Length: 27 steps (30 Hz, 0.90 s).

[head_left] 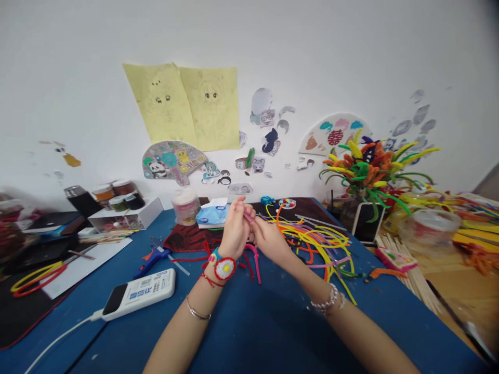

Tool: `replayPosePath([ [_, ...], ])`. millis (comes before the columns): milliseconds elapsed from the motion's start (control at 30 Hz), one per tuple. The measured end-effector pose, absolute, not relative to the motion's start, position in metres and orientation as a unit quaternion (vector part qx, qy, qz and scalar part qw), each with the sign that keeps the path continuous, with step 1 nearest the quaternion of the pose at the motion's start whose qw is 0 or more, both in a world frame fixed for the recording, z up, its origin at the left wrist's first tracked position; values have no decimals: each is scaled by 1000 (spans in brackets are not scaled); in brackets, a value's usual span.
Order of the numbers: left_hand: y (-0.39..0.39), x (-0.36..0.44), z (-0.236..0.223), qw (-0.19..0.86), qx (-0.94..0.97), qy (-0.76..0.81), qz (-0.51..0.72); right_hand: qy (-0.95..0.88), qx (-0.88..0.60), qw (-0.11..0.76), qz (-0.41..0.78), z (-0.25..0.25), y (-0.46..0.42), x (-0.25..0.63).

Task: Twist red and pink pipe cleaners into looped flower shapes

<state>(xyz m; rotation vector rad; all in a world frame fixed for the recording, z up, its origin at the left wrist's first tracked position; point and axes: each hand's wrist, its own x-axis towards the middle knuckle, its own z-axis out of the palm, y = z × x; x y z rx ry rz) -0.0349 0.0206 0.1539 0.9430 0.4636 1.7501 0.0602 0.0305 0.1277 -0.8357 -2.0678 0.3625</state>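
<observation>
My left hand (236, 227) is raised over the middle of the table, palm turned inward and fingers curled. My right hand (268, 240) meets it, its fingertips pinched together against the left fingers. A pink pipe cleaner (256, 259) comes out below the joined hands and bends downward; the fingers hide its upper part. On my left wrist sits a fuzzy red, white and yellow flower bracelet (225, 268). Red pipe cleaners (195, 258) lie just under and left of the hands. A heap of yellow, orange and purple pipe cleaners (317, 241) spreads to the right.
A white power bank (140, 293) with its cable lies front left, near a blue glue gun (153, 259). A tissue pack (212, 214) stands behind the hands. At right are a pipe-cleaner bouquet (370, 166), a propped phone (367, 222) and wooden sticks (413, 280).
</observation>
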Motion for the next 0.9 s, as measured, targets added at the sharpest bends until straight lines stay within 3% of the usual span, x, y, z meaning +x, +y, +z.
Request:
replayPosePath([
  [467,42,-37,126,486,447,247,709,-813,-402,416,67,109,40,53],
  [900,64,-44,97,501,439,263,698,-812,-398,406,136,88,54,48],
])
